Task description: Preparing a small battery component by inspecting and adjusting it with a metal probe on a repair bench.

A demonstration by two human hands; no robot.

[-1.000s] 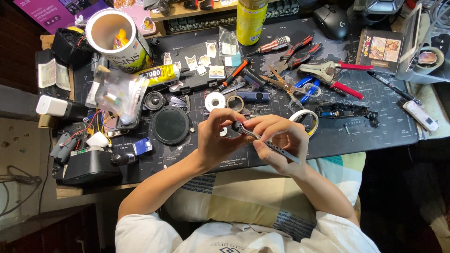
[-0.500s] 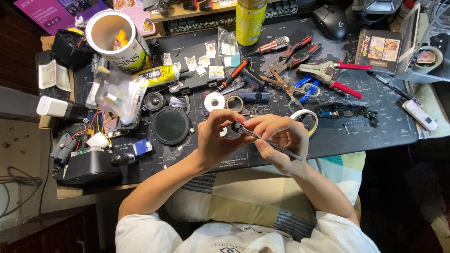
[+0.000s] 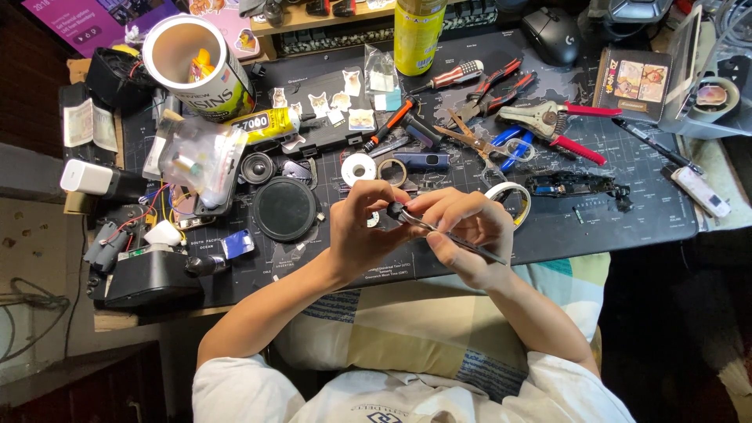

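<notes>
My left hand [image 3: 362, 229] and my right hand [image 3: 462, 231] meet over the front of a dark desk mat [image 3: 611, 196]. The left thumb and fingers pinch a small dark part [image 3: 393, 210] at the fingertips. My right hand holds thin metal tweezers [image 3: 458, 237], whose tips touch that small part and whose shaft runs back across the right palm. A roll of white tape [image 3: 513, 196] lies just behind the right hand. A round black disc [image 3: 285, 208] lies left of the left hand.
Pliers, scissors and red-handled cutters [image 3: 548, 121] lie at the back right. A white cylindrical tub [image 3: 196, 63] and a yellow-green can [image 3: 419, 35] stand at the back. A black box with wires [image 3: 153, 278] sits at the left front. A pillow [image 3: 407, 329] lies on my lap.
Both hands stay joined in the same spot above the mat; the tweezers' angle shifts only slightly. Nothing on the desk has moved.
</notes>
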